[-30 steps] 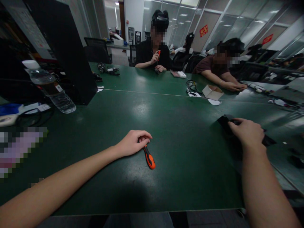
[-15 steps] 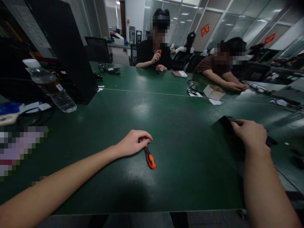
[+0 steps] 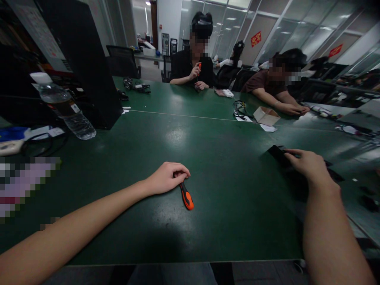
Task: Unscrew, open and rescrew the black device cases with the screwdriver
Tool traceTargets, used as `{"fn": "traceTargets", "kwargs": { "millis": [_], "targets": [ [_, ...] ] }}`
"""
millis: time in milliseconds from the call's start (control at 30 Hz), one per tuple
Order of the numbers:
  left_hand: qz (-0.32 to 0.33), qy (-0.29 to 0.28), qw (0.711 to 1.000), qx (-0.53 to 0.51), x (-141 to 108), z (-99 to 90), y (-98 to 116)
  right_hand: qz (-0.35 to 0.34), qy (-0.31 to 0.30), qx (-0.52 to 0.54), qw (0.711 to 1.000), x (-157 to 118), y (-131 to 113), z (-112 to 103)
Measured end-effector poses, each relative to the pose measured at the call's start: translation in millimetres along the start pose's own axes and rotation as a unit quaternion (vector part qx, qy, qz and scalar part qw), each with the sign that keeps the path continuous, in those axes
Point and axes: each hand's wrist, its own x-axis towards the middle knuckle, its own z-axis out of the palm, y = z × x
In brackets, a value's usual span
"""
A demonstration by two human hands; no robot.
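Observation:
On the green tabletop, my left hand [image 3: 168, 178] is closed, its fingers curled over the far end of a screwdriver [image 3: 187, 196]. The orange and black handle points toward the front edge, while the shaft is hidden under the fingers. At the right, my right hand [image 3: 307, 166] grips a black, flat-sided object [image 3: 277, 153] between thumb and fingers. Most of that object lies behind the hand and forearm, so its kind cannot be made out. Dark pieces show past the wrist.
A tall black case [image 3: 86, 67] and a water bottle [image 3: 63, 105] stand at the left. Across the table [image 3: 225, 221], one person holds an orange-handled tool [image 3: 199, 68]; another leans on the surface. A small open box [image 3: 266, 116] and cables [image 3: 240, 109] lie toward the back.
My right hand has shifted slightly left together with the black object. My left hand and the screwdriver stay in place.

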Motion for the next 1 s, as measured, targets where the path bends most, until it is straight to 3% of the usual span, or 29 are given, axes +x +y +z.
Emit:
{"fn": "traceTargets", "kwargs": {
  "millis": [167, 300, 433, 533, 767, 1000],
  "targets": [
    [0.001, 0.002, 1.0, 0.001, -0.4, -0.5, 0.6, -0.048, 0.085, 0.015, 0.995, 7.8, -12.9, -8.0],
    [0.002, -0.002, 1.0, 0.001, -0.7, -0.8, 0.9, -0.097, 0.139, 0.031, 0.985, 31.6, -22.9, -27.0],
    [0.003, -0.003, 1.0, 0.008, -0.5, -1.3, 0.4, -0.169, 0.082, 0.042, 0.981, 52.0, -23.4, -33.4],
    [0.004, -0.005, 1.0, 0.011, -0.4, -1.5, 0.6, -0.192, 0.045, 0.062, 0.978, 50.4, -21.0, -26.1],
    [0.005, -0.008, 1.0, 0.012, -0.9, -0.7, 0.6, -0.207, 0.043, 0.112, 0.971, 28.4, -17.7, -18.6],
    [0.019, -0.004, 1.0, 0.017, -0.2, -1.5, 0.7, -0.184, 0.027, 0.123, 0.975, 31.8, -24.1, -14.6]
  ]
}}
